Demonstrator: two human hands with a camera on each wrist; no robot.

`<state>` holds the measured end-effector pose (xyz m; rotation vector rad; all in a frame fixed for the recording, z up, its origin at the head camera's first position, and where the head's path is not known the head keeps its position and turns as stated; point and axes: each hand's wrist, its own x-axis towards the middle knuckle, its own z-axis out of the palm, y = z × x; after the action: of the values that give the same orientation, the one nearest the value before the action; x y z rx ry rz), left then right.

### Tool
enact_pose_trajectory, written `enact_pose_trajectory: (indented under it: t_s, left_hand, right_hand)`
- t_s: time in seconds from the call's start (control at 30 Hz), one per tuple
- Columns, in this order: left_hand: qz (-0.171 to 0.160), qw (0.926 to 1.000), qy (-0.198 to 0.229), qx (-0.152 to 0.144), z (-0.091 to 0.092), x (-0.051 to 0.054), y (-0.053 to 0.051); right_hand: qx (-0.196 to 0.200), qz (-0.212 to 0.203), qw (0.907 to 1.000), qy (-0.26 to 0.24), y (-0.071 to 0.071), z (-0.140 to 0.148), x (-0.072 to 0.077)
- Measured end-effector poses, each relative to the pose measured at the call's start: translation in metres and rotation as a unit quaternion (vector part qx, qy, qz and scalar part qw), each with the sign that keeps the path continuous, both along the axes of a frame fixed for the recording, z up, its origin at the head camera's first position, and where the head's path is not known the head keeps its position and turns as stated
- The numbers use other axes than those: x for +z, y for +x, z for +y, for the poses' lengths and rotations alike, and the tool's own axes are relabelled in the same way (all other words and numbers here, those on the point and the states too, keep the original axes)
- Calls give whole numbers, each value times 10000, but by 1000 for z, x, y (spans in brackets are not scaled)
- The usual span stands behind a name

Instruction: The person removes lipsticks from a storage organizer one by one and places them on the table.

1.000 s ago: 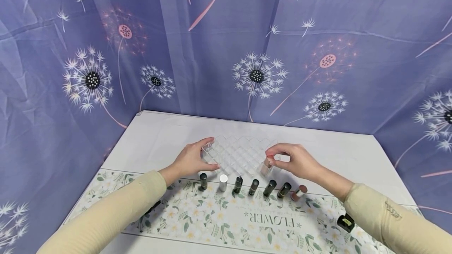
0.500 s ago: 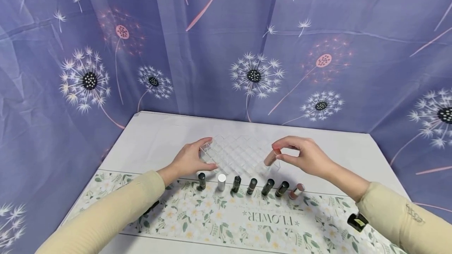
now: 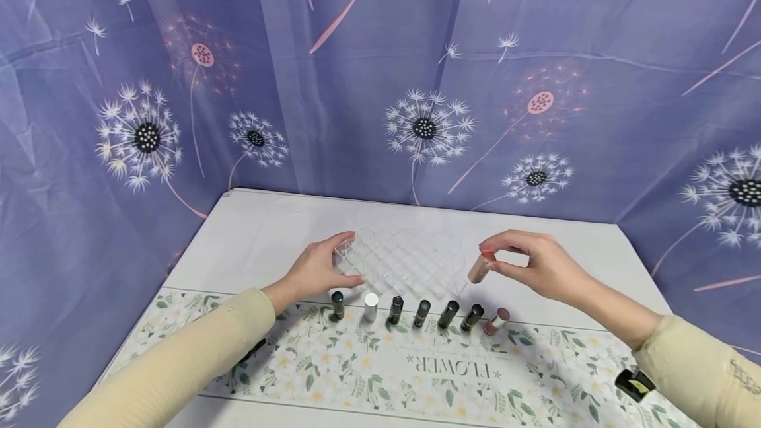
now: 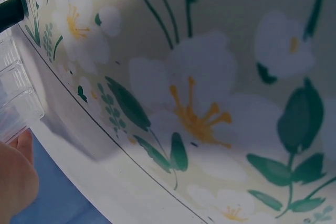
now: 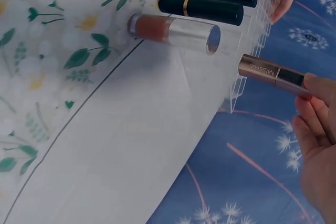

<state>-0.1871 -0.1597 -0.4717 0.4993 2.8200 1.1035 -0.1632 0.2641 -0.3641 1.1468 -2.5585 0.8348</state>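
A clear plastic lipstick organizer (image 3: 404, 259) with a grid of compartments sits on the white tabletop. My left hand (image 3: 314, 268) grips its left end, thumb at the front corner and fingers at the back corner. Just off its right end, my right hand (image 3: 543, 263) pinches the top of a rose-gold lipstick tube (image 3: 479, 268), which tilts in the air. Its side reads MISSHA in the right wrist view, where the lipstick (image 5: 262, 70) looks apart from the table. The left wrist view catches only a corner of the organizer (image 4: 18, 95).
In front of the organizer stands a row of lipsticks: a silver tube (image 3: 371, 308), several black tubes (image 3: 422, 314) and a brownish-pink tube (image 3: 497, 321) at the right end. They stand on a flower-print mat (image 3: 333, 368). A dandelion-print curtain (image 3: 345, 117) hangs behind the table.
My right hand has drawn the rose-gold lipstick up out of the organizer's right end and moved it to the right. The left hand keeps its grip on the organizer.
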Motion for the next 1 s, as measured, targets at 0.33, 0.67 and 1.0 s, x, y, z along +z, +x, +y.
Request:
enact_pose_trajectory:
  t_s: [0.33, 0.67, 1.0]
  left_hand:
    - [10, 10000, -74, 14, 1, -3, -2]
    - [-14, 9999, -94, 86, -1, -3, -3]
    - [-53, 9999, -69, 84, -1, -4, -2]
  right_hand:
    - [-208, -28, 9998, 21, 14, 24, -1]
    - [-328, -187, 9993, 15, 29, 44, -5]
    - [-522, -214, 9983, 116, 42, 60, -20]
